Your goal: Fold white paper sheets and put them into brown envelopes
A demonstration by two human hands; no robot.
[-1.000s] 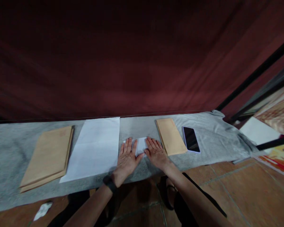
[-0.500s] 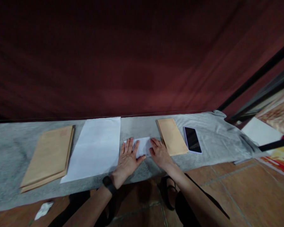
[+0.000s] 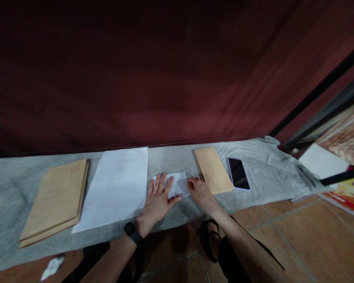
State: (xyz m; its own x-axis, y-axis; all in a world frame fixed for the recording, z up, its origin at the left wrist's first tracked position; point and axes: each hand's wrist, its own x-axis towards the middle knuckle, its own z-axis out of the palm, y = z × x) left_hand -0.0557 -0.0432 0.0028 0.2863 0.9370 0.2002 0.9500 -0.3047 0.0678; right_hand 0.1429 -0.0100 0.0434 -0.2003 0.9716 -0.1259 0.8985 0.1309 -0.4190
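A small folded white paper [image 3: 179,183] lies on the grey cloth between my hands. My left hand [image 3: 158,198], with a black band at the wrist, rests flat over its left part, fingers spread. At the paper's right edge, my right hand [image 3: 201,192] has its fingers curled in, the tips touching that edge. Part of the paper is hidden beneath my left hand. Just beyond my right hand is a stack of small brown envelopes [image 3: 214,171]. Left of my left hand lie large white sheets [image 3: 115,188].
Large brown envelopes [image 3: 56,198] are stacked at the left. A phone [image 3: 238,173] in a pale purple case lies right of the small envelopes. The grey cloth [image 3: 271,173] covers a narrow surface before a dark red curtain [image 3: 165,78]. A crumpled white scrap [image 3: 52,268] is on the tiled floor.
My right hand's fingers have drawn in from lying extended on the paper to a curled grip at its right edge. My left hand stays flat. The view has shifted slightly.
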